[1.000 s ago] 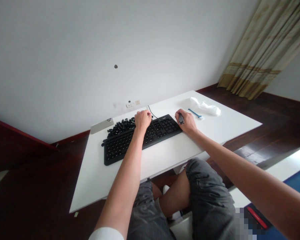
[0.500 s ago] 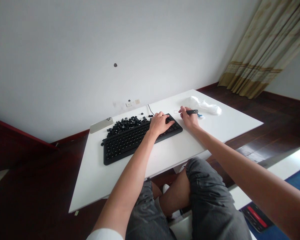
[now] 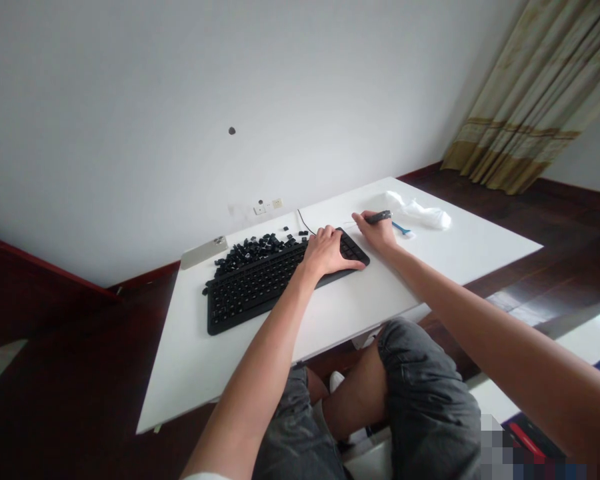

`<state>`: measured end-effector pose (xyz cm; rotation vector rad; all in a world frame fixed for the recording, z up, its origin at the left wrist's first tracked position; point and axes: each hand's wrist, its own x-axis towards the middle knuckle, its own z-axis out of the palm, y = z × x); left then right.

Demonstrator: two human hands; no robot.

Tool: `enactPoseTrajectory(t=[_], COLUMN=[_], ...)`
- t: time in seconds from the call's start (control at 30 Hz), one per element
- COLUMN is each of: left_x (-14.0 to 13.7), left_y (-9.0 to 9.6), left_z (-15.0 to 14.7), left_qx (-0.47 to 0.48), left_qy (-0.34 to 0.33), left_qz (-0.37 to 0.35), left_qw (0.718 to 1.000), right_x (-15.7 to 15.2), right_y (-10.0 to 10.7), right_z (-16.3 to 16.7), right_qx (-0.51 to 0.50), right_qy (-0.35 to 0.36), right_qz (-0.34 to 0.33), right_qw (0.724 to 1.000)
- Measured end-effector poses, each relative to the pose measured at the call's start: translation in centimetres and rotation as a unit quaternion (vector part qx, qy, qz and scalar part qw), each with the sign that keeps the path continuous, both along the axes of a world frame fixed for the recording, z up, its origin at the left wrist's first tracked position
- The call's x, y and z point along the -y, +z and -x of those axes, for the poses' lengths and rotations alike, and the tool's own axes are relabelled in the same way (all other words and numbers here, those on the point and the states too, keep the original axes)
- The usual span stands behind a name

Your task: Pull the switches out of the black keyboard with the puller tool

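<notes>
On the white rectangular counter [image 3: 180,387], our left hand [image 3: 325,253] has shifted over to the long black plastic keyboard [image 3: 260,287]'s right end since a second ago, fingers apart; our right hand [image 3: 375,233] still has its fingers clamped on the slim dark-handled tool [image 3: 380,217].

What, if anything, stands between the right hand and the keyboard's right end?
Nothing visible: just white tabletop shows between the right hand, gripping a dark-handled tool, and the keyboard's right end. The left hand, though, lies across the keyboard, hiding some keys.
</notes>
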<state>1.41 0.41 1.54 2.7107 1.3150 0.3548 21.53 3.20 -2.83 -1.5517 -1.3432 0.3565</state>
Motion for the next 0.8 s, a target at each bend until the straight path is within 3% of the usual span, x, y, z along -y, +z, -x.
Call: enactPoseTrajectory(t=[0.23, 0.43, 0.6, 0.8], left_x=[-0.2, -0.4, -0.3, -0.2], left_y=[-0.3, -0.4, -0.4, -0.3], left_z=[0.0, -0.2, -0.2, -0.2], left_qx=[0.015, 0.018, 0.015, 0.012], left_qy=[-0.001, 0.000, 0.002, 0.000], left_qz=[0.010, 0.014, 0.010, -0.001], left_qw=[1.000, 1.000, 1.000, 1.000], right_x=[-2.8, -2.0, -1.0, 0.1], right_y=[-0.4, 0.1, 0.7, 1.4], right_z=[0.0, 0.0, 0.5, 0.2], right_qx=[0.012, 0.024, 0.036, 0.078], right_qy=[0.019, 0.028, 0.085, 0.129], right_qz=[-0.019, -0.037, -0.015, -0.049], right_qw=[1.000, 0.999, 0.996, 0.987])
